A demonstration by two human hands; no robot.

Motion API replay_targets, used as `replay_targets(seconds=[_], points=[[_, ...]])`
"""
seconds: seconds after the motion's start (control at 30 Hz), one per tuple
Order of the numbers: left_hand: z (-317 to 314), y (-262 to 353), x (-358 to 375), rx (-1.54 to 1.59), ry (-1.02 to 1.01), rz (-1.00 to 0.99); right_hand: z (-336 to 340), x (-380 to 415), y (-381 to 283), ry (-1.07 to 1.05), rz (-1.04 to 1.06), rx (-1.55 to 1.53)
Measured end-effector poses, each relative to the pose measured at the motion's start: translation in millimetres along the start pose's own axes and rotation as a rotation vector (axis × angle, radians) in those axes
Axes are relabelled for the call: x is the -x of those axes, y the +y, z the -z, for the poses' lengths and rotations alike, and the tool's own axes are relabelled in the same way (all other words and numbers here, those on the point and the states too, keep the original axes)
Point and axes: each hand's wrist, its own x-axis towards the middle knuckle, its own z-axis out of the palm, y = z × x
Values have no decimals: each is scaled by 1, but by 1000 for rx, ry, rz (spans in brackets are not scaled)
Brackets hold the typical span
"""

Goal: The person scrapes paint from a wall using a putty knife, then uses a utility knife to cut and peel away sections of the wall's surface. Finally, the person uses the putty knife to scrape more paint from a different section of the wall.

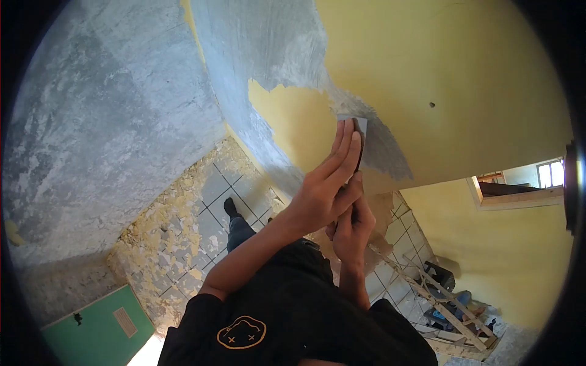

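Note:
A scraper with a flat metal blade [361,125] is pressed against the wall, on the edge between yellow paint [293,116] and bare grey plaster [387,146]. My right hand [353,235] is wrapped round its handle, which is mostly hidden. Higher up, my left hand [329,183] grips the same tool, its long fingers laid along the blade and its thumb near the handle. Ragged paint edges surround the blade on both sides.
Peeled paint flakes [177,244] litter the tiled floor [223,189]. A wooden ladder [452,305] lies at lower right near a black box [439,276]. A green door [101,326] is at lower left. An opening with a wooden frame [519,198] cuts the right wall.

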Motion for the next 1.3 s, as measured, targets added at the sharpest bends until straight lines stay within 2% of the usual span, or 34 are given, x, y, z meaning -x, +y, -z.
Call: replay_targets(seconds=[0.13, 0.23, 0.3, 0.37, 0.43, 0.47, 0.53, 0.7, 0.77, 0.87, 1.0, 1.07, 1.13, 1.17, 1.23, 1.3], points=[[-13, -6, 3, -113, 16, -40, 15, -8, 4, -75, -47, -44], [-14, -13, -6, -138, 3, -42, 8, -20, 3, -12, -61, -30], [-6, -16, -11, -207, 60, -23, 1, -27, 9, -48, -47, -29], [-1, -15, -8, -171, 40, 5, -3, -20, 17, -95, -21, -27], [2, -11, 0, -65, -54, -16, -5, -5, 24, 18, 109, 104], [-1, -9, -1, -73, -52, -60, -5, -9, 21, 1, 116, 99], [-1, -13, -7, -108, -44, -51, -2, -10, 7, 9, -38, -1], [7, -11, -9, -69, -38, 9, -7, -10, 14, 12, 35, 99], [1, -10, -7, -92, -43, -29, -8, -10, 10, -1, 63, 105], [3, -14, -13, -123, -38, -57, -6, -15, 7, 4, -56, -16], [5, -7, -6, -26, -34, -1, -2, -1, 13, 4, 58, 111], [0, -10, -8, -78, -44, -59, -5, -9, 10, 16, 132, 182], [2, -11, -11, -119, -59, -91, -7, -14, 4, 36, 0, 30], [5, -15, -16, -104, -31, -41, -10, -18, 7, 41, -7, 35], [8, -14, -13, -82, -10, 16, -16, -26, 15, -28, 84, 69], [14, -14, -10, -33, -45, 27, -13, -12, 18, -3, 112, 96]])
